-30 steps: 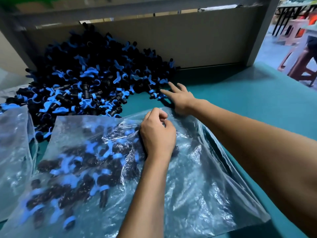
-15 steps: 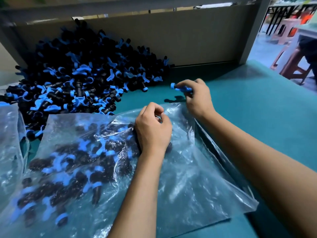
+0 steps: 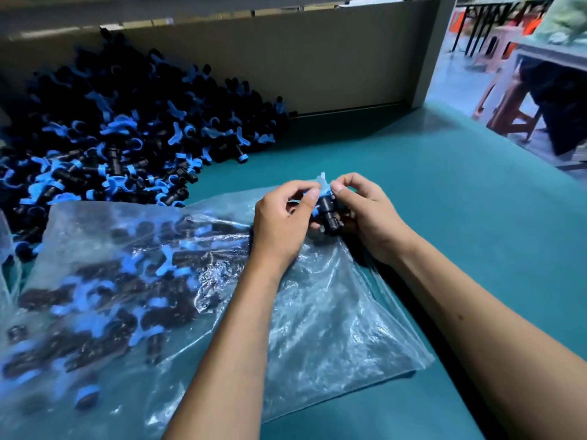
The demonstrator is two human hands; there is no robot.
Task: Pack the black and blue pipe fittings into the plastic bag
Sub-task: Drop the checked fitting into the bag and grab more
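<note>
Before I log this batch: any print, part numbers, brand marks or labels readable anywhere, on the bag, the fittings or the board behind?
None readable.
Plastic bag: clear film, no print or label visible.
Fitting held between the left hand and right hand: any moulded marks are too small to tell.
Pile of fittings: no legible marks.
Board behind: plain.

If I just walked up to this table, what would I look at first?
Probably the huge pile of black and blue pipe fittings heaped at the back left against the grey wall. Next, the two hands in the middle: the left hand and right hand hold one fitting between them, right over the top edge of the clear plastic bag, which lies on the green table with many fittings already inside.
</note>
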